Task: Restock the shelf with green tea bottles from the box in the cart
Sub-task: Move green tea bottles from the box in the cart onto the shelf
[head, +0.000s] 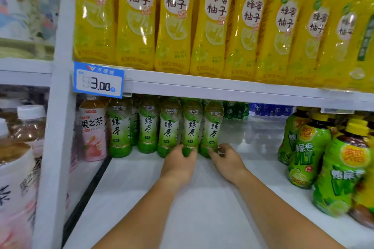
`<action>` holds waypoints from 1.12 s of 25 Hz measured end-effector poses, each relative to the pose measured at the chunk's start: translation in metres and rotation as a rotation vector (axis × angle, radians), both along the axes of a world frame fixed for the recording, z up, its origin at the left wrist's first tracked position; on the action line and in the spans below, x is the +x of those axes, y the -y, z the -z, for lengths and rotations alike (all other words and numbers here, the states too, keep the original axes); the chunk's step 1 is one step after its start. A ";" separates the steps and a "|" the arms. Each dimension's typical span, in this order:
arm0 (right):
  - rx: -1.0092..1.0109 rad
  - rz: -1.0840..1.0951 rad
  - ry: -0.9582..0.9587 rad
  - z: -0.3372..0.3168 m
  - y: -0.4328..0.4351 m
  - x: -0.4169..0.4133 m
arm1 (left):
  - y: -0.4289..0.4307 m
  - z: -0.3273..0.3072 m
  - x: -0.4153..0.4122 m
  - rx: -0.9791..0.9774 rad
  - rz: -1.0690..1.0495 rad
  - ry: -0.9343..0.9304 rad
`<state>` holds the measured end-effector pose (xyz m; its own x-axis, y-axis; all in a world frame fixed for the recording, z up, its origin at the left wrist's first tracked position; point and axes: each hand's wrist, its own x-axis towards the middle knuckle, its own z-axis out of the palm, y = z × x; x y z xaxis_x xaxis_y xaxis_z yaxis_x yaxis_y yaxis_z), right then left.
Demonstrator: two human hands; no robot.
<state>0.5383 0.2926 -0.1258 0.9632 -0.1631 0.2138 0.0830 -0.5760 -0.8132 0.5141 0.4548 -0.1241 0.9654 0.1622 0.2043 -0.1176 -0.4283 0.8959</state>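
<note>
My left hand point(179, 160) grips one green tea bottle point(191, 125) low; my right hand point(227, 158) touches its neighbour point(212, 127), grasp unclear. Likely full, heavy, slick: I'd hold the waist

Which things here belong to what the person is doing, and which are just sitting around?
In the job: green tea bottles; left hand and right hand at their bases; white shelf.
Just sitting around: yellow bottles above; pink bottle; lime-label bottles at right; price tag.
</note>
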 end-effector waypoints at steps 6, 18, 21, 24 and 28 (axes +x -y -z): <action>0.181 0.020 -0.030 -0.008 -0.007 -0.065 | -0.020 -0.001 -0.050 -0.111 0.091 -0.042; 0.328 0.058 -0.387 -0.059 -0.011 -0.227 | -0.037 -0.059 -0.168 0.043 0.282 -0.476; 0.350 0.100 -0.485 -0.088 -0.008 -0.274 | -0.036 -0.083 -0.201 0.005 0.307 -0.607; 0.369 0.117 -0.584 -0.119 -0.003 -0.322 | -0.031 -0.110 -0.246 0.035 0.347 -0.666; 0.387 0.176 -0.697 -0.152 0.010 -0.386 | -0.019 -0.153 -0.301 -0.019 0.417 -0.763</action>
